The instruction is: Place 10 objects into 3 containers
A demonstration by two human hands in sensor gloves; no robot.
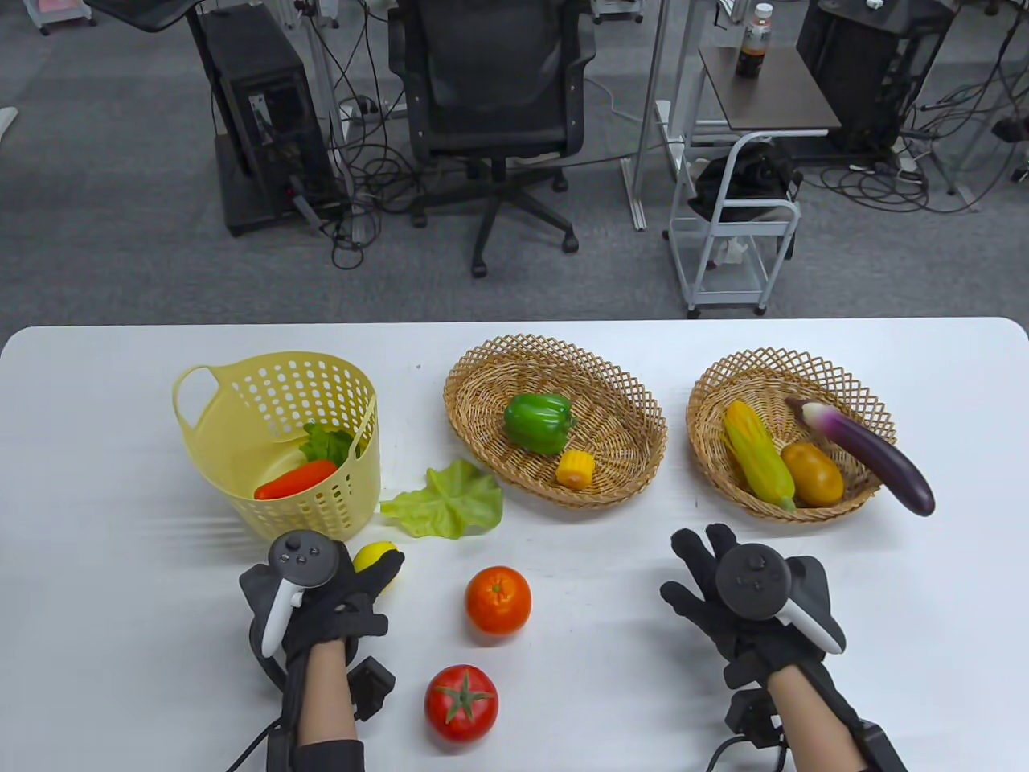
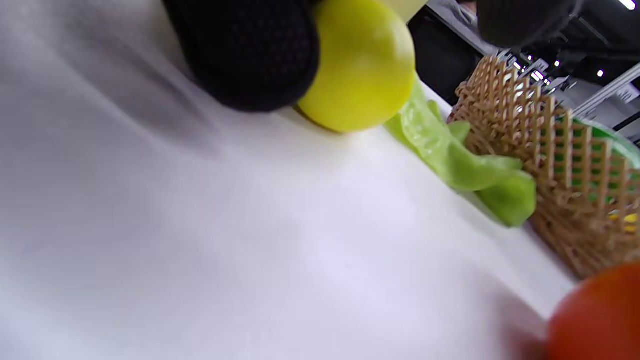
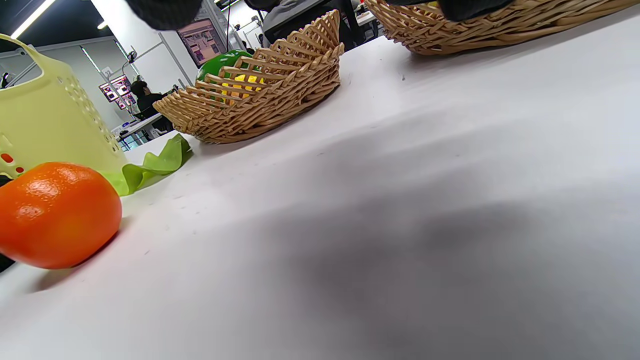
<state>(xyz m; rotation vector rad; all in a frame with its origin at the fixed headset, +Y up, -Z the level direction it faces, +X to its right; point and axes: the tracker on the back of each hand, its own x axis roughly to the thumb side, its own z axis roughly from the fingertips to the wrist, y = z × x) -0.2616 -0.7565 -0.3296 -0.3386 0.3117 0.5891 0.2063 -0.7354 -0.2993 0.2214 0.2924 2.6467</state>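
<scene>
My left hand (image 1: 368, 572) is at the near left, and its fingers (image 2: 250, 50) close around a yellow lemon (image 1: 375, 553) that sits on the table; the lemon also shows in the left wrist view (image 2: 360, 70). My right hand (image 1: 693, 567) hovers open and empty at the near right, fingers spread. An orange (image 1: 498, 600), a tomato (image 1: 461, 702) and a lettuce leaf (image 1: 446, 503) lie loose on the table. The yellow plastic basket (image 1: 241, 434) holds a carrot (image 1: 296, 479) and lettuce. The middle wicker basket (image 1: 555, 354) holds a green pepper (image 1: 539, 422) and a corn piece (image 1: 575, 468).
The right wicker basket (image 1: 772, 359) holds a corn cob (image 1: 758, 460), a potato (image 1: 812, 474) and an eggplant (image 1: 872, 454) that overhangs its rim. The white table (image 1: 804, 627) ends at the far edge, with an office chair and a cart beyond.
</scene>
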